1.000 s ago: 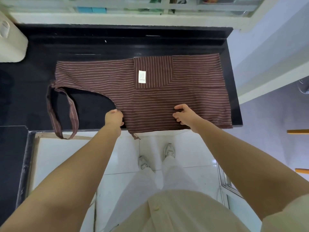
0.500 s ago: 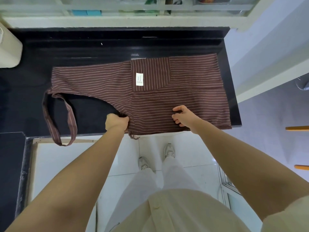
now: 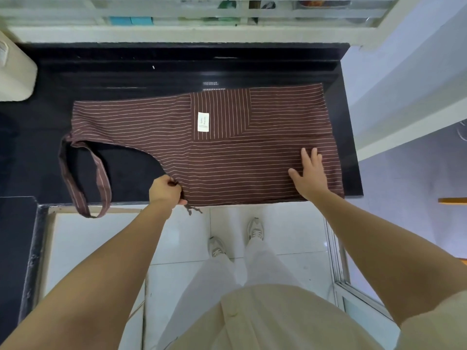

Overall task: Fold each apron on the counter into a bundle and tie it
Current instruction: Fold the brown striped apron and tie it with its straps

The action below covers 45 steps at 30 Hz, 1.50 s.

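Apron (image 3: 227,157): left hand (image 3: 165,193) fingers pinch its near edge; right hand (image 3: 309,173) fingers lie spread, pressing it flat. It lies along the bench (image 3: 126,72) front edge, toward the right corner. Its neck loop (image 3: 101,183) overhangs and could drag the fold crooked.

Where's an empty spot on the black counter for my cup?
Bare black stone counter lies behind the brown striped apron, along the window sill, and left of its strap loop. The front edge is crowded: apron, left hand, right hand.
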Tool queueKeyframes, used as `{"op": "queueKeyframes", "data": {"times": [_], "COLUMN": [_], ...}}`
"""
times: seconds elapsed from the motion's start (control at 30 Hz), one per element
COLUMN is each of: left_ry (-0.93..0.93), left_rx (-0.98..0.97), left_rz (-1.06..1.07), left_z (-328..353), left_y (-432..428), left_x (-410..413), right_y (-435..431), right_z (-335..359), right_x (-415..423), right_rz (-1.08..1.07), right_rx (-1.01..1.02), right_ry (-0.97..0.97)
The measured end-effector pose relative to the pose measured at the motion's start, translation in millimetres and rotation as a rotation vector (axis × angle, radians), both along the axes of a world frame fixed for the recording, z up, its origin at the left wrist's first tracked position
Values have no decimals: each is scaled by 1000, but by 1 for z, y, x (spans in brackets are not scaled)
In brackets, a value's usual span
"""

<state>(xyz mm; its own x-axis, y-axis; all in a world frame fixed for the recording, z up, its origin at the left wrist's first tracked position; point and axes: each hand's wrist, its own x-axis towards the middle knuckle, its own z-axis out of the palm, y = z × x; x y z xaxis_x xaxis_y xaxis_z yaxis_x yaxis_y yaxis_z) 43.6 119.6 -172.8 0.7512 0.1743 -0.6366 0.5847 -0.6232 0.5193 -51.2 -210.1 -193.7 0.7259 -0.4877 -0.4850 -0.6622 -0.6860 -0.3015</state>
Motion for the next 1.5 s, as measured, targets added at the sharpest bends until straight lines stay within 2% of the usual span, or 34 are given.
{"op": "queueKeyframes", "data": {"times": [0.1, 0.23, 0.37, 0.43, 0.53, 0.6, 0.67, 0.7, 0.73, 0.83, 0.9, 0.97, 1.1, 1.3, 1.37, 1.5], "left_ry": [-147, -160, 4, 10, -137, -279, -452, -548, -605, -533, -475, -450, -436, -423, -429, -466], "left_rx": [175, 200, -234, -245, -42, 217, 501, 514, 444, 199, 173, 233, 348, 298, 318, 310], "left_rz": [-76, -9, 183, 15, -95, -60, -145, -254, -391, -751, -880, -969, -1004, -998, -1031, -1068], "left_z": [-4, -3, 7, 13, 13, 18, 22, 23, 22, 14, 8, 1, -3, -2, -3, -2], "left_y": [-3, -10, -8, -7, -14, -26, -38, -46, -54, -79, -89, -97, -107, -108, -107, -103], "left_x": [2, -1, -3, 0, 7, 6, 0, -4, -8, -21, -29, -34, -36, -31, -30, -28], "right_y": [1, -5, -22, -26, -24, -20, -17, -18, -18, -21, -24, -27, -30, -31, -31, -33], "right_z": [-6, -1, 9, 17, 28, 38, 44, 45, 44, 39, 33, 33, 37, 39, 38, 32], "right_x": [3, 14, 21, 21, 15, 4, -7, -14, -19, -40, -48, -51, -48, -34, -33, -39], "right_rz": [64, 63, 4, -47, -196, -300, -404, -461, -512, -623, -723, -881, -1073, -1147, -1143, -1008], "right_rx": [20, 73, 252, 317, 221, 54, -27, -8, 49, 329, 468, 593, 738, 942, 927, 801], "right_ry": [85, 103, 22, -16, -223, -375, -415, -377, -306, -37, 8, -34, -127, -289, -337, -315]}}
